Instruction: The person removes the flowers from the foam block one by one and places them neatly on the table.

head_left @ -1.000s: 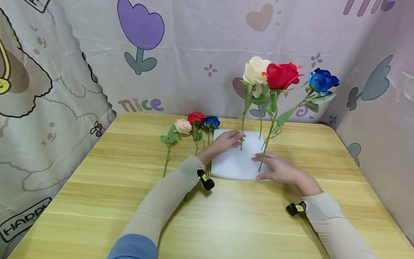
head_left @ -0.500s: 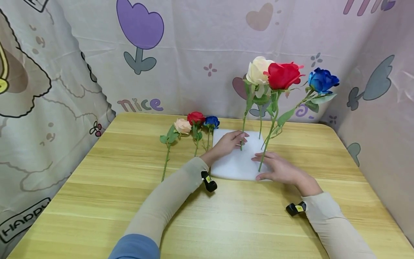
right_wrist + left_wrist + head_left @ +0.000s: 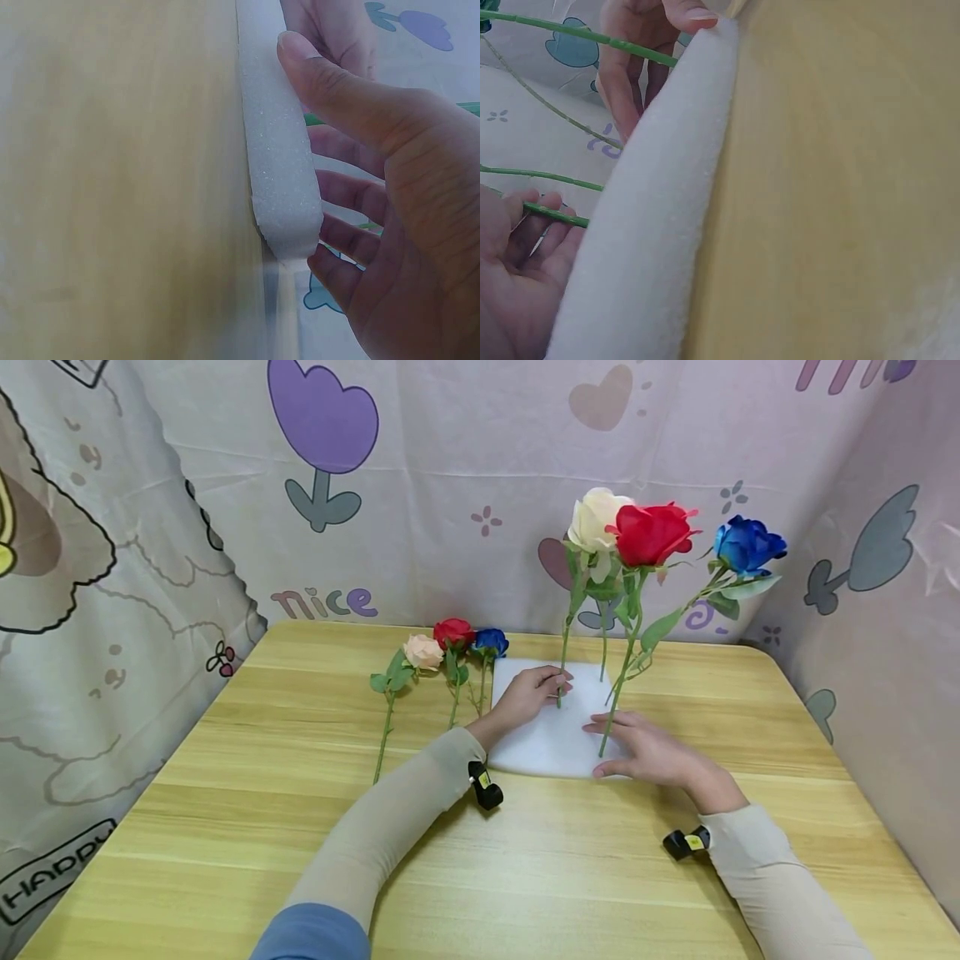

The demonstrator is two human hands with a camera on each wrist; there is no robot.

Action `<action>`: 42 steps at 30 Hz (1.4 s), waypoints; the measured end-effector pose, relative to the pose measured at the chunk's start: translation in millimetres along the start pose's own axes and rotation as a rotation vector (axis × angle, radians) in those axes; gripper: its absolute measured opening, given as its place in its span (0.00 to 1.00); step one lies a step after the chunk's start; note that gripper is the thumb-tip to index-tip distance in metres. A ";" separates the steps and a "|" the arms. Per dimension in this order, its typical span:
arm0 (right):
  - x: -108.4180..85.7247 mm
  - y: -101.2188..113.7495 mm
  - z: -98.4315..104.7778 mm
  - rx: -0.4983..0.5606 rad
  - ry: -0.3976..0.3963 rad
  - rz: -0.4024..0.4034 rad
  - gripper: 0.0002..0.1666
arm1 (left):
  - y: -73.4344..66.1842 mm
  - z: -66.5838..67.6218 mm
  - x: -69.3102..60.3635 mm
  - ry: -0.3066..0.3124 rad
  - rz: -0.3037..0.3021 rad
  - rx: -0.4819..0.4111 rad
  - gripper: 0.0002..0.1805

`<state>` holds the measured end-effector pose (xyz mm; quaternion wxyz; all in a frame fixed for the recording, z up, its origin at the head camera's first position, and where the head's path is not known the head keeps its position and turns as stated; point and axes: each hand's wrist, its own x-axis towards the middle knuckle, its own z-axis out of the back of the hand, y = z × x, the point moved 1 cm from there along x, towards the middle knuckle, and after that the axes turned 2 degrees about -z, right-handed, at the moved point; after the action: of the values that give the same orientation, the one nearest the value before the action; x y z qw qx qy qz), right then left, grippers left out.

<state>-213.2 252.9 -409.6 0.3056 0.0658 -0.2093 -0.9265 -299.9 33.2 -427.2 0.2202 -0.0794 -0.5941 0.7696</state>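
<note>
A white foam block (image 3: 536,747) lies on the table with several artificial roses standing in it. My left hand (image 3: 525,695) pinches the lower stem of the white rose (image 3: 594,518) just above the block; in the left wrist view its stem (image 3: 555,213) crosses the fingers. My right hand (image 3: 651,750) rests on the block's near right corner, fingers spread and thumb at the front edge, beside the stem of the red rose (image 3: 654,535). To the right leans a blue rose (image 3: 750,547). Another thin stem (image 3: 603,647) stands behind, its bloom hidden.
Left of the block lie a peach rose (image 3: 424,652), a second red rose (image 3: 453,633) and a second blue rose (image 3: 491,642), stems toward me. My left forearm covers part of them. A printed cloth (image 3: 435,552) hangs behind the wooden table (image 3: 585,877).
My left hand has shifted slightly right along the block, and the white rose's bloom swayed right, then a little back left. My right hand stays put.
</note>
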 end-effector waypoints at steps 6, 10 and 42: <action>0.3 -1.0 0.1 0.005 0.005 -0.003 0.44 | 1.1 -1.8 0.2 -0.021 0.003 -0.007 0.16; 0.0 -0.5 0.4 0.005 0.002 -0.001 0.43 | -0.5 -2.0 -0.5 -0.028 0.001 -0.006 0.16; -1.0 2.0 0.3 0.008 -0.001 -0.004 0.44 | -17.9 13.9 -1.0 0.056 -0.017 -0.043 0.19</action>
<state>-211.5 252.2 -408.4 0.3032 0.0669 -0.2131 -0.9264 -300.0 24.1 -406.4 0.2417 -0.1005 -0.6046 0.7523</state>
